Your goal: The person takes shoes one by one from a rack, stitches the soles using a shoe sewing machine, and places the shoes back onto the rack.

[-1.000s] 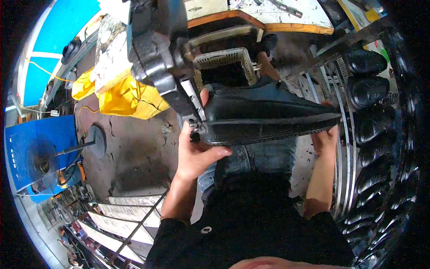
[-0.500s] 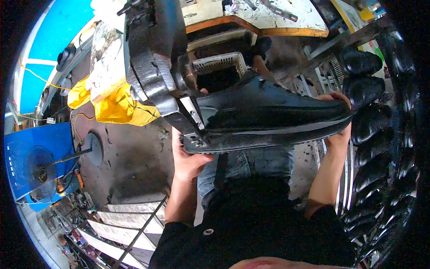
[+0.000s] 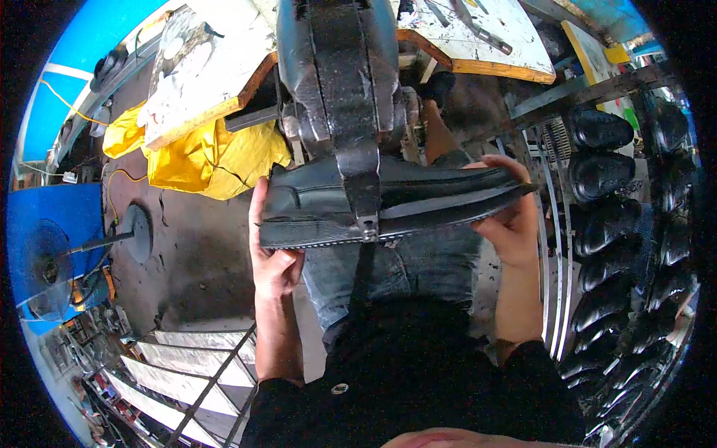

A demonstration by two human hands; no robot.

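A black shoe [image 3: 441, 196] lies sideways across the front of a dark machine arm [image 3: 336, 75], whose narrow tip comes down over the middle of the shoe's side to the edge of its sole. My left hand [image 3: 275, 250] grips the heel end, with the thumb under the sole and a finger up behind the heel. Around the toe end, my right hand [image 3: 511, 224] is closed, its fingers over the top and its thumb below. The toe points to the right.
Black shoes [image 3: 601, 175] fill a rack on the right. White worktables [image 3: 508, 45] with wooden edges stand ahead, and yellow cloth [image 3: 216, 160] hangs at the left one. A fan [image 3: 48, 261] is at the far left. White slanted boards [image 3: 175, 381] stand at lower left.
Both hands and the shoe have shifted left in view, while the machine arm appears further right. Its tip is now at the shoe's middle instead of near the heel.
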